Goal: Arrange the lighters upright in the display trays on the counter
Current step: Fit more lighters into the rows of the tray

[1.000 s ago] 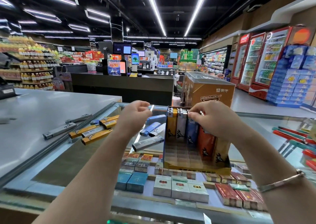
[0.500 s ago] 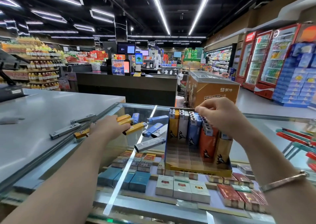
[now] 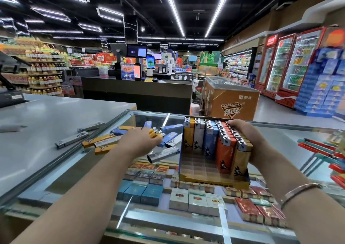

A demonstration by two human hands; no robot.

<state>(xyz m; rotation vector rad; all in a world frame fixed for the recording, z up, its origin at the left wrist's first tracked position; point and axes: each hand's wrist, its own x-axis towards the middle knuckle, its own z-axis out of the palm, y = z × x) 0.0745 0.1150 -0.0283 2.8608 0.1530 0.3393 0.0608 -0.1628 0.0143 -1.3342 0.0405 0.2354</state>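
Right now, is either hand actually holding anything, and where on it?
The right hand grips the display tray by its right side, around the outer lighter row. The left hand reaches into the loose lighters; any grip is hidden.

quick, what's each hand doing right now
Left hand: over the loose lighters on the counter, fingers curled into the pile; whether it grips one cannot be told.
Right hand: gripping the right side of the display tray.
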